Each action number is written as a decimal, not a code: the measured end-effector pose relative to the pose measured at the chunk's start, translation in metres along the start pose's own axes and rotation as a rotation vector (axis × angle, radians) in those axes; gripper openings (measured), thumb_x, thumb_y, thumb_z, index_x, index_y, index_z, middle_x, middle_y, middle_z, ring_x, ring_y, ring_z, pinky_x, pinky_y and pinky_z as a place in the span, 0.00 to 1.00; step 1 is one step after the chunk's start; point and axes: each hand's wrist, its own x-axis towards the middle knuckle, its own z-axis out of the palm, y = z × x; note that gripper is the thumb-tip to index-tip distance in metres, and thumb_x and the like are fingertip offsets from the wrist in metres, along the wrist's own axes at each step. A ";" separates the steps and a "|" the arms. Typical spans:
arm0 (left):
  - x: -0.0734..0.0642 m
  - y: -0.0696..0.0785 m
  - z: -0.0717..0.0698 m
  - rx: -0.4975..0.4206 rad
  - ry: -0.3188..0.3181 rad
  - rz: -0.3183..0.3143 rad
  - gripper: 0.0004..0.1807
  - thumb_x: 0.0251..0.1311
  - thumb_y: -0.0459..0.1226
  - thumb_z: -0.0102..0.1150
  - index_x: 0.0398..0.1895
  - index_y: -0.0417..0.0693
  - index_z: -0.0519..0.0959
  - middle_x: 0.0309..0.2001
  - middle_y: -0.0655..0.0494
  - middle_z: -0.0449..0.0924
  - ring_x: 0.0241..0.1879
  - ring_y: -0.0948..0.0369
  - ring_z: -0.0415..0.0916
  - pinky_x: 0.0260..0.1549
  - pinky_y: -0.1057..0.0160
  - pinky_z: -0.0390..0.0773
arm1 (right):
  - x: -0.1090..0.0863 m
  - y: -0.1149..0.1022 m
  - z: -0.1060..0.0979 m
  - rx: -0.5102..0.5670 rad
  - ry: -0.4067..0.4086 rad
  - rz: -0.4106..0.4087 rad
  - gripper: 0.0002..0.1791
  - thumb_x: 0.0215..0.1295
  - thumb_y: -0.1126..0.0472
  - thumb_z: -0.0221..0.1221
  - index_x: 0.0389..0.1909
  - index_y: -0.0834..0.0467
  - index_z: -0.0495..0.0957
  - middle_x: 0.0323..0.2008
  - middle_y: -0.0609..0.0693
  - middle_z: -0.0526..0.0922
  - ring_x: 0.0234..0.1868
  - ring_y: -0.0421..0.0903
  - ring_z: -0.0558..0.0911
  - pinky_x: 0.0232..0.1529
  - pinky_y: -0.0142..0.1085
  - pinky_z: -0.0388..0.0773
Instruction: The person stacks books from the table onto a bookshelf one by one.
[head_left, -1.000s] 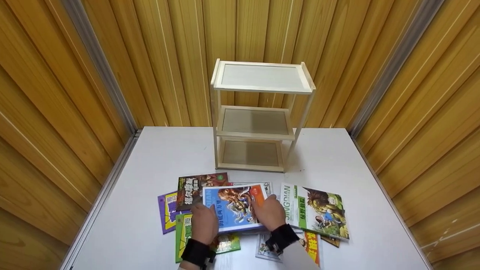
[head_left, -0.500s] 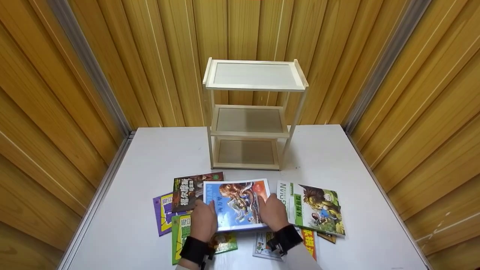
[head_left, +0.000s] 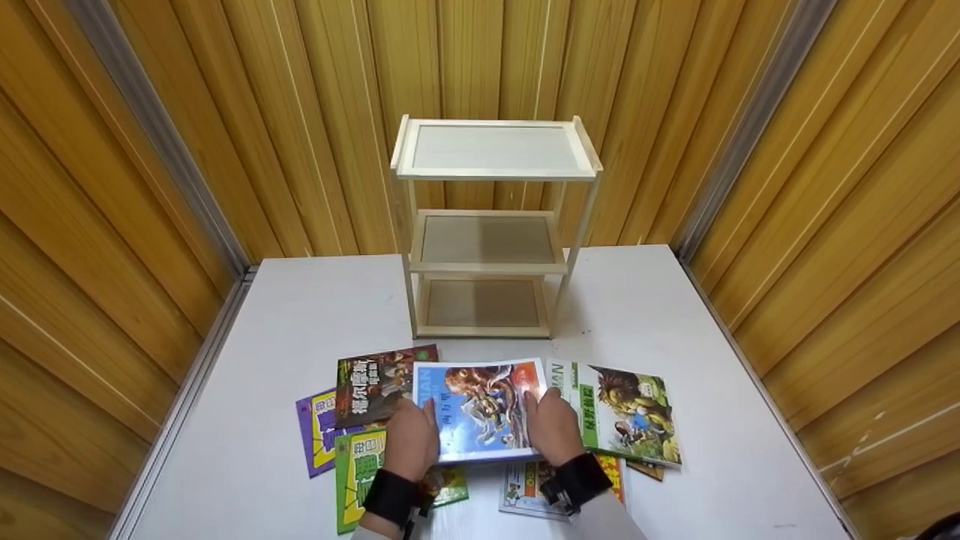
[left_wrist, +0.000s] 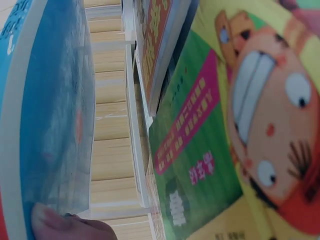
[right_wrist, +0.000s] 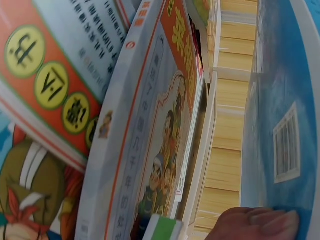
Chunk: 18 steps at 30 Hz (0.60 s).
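Both hands grip a blue-covered book (head_left: 484,420) by its two sides, above the other books. My left hand (head_left: 412,441) holds its left edge, thumb on the cover; my right hand (head_left: 553,429) holds the right edge the same way. In the left wrist view, fingers (left_wrist: 75,229) lie under the blue book (left_wrist: 57,125). The right wrist view shows its blue back with a barcode and curled fingers (right_wrist: 255,225) against it. To its right lies a white and green book with a lion (head_left: 634,420); a dark brown book (head_left: 371,390) lies to its left.
Purple (head_left: 319,439) and green (head_left: 358,480) books lie at the left. A pale grey illustrated book (head_left: 517,491) and a red-yellow one (head_left: 611,472) lie near the right forearm. A three-tier wooden shelf (head_left: 484,268) stands behind on the white table (head_left: 300,315).
The held book has moved a little right against the books beneath and now overlaps the lion book's left edge. Both hands keep their grip. The head view has shifted, sliding the shelf leftward in frame.
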 end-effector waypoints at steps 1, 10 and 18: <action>0.000 0.001 0.000 0.001 -0.004 -0.001 0.26 0.82 0.45 0.47 0.50 0.22 0.71 0.26 0.36 0.78 0.27 0.41 0.82 0.30 0.44 0.82 | 0.000 0.000 -0.001 -0.001 -0.001 -0.001 0.26 0.82 0.51 0.53 0.46 0.76 0.74 0.25 0.62 0.81 0.27 0.60 0.84 0.33 0.53 0.84; 0.002 0.003 0.001 0.009 -0.009 0.008 0.26 0.82 0.45 0.48 0.51 0.21 0.71 0.26 0.35 0.79 0.26 0.42 0.83 0.30 0.44 0.82 | -0.001 0.003 -0.004 -0.003 -0.013 0.016 0.28 0.83 0.51 0.53 0.52 0.78 0.73 0.28 0.64 0.83 0.31 0.61 0.86 0.36 0.54 0.84; 0.001 0.005 0.003 -0.015 0.026 -0.004 0.21 0.80 0.43 0.51 0.42 0.28 0.72 0.25 0.36 0.79 0.26 0.38 0.83 0.29 0.42 0.83 | -0.001 0.007 -0.003 0.004 0.002 -0.021 0.22 0.82 0.53 0.53 0.42 0.73 0.73 0.22 0.58 0.78 0.25 0.58 0.83 0.31 0.52 0.82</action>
